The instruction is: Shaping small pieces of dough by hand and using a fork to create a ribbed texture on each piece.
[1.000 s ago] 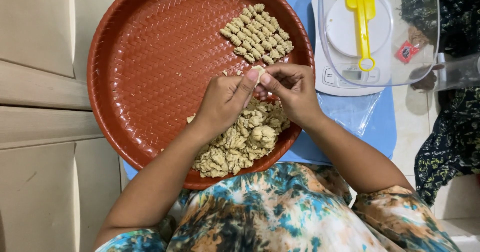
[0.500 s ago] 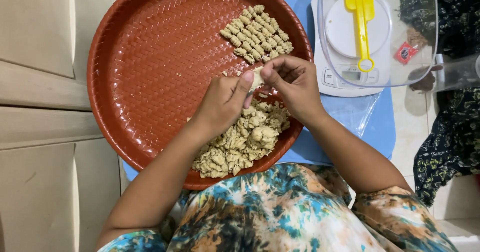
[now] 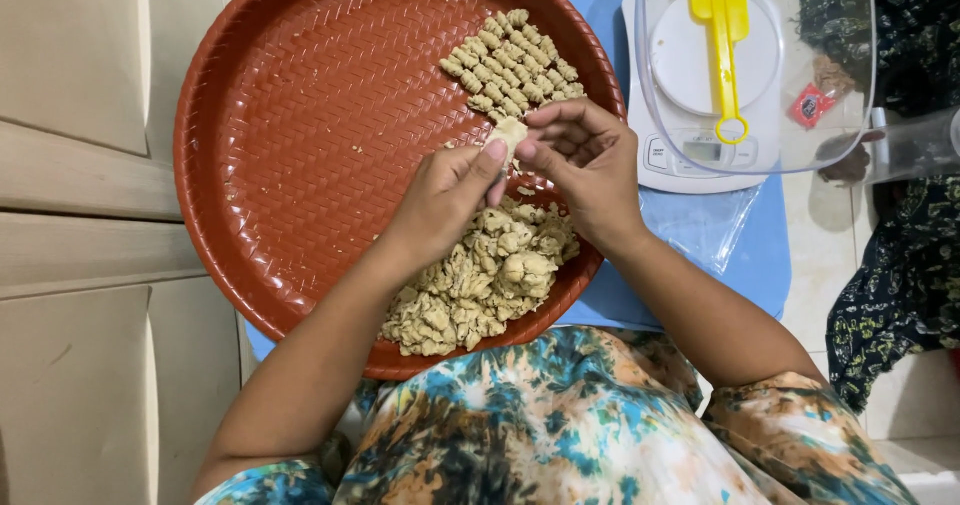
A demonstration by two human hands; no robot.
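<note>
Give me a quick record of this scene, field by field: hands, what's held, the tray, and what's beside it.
left hand: pinching the dough piece with the right
right hand: fingers on the same piece
tray: round, red-brown, woven pattern
shaped pieces: rows at far rim
dough heap: near rim, under the hands
beside tray: white scale, clear bowl with yellow spatula

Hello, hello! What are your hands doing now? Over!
Left hand and right hand pinch one dough piece together. Dough heap under them, shaped row beyond, all on red tray. Nothing in the way.
</note>
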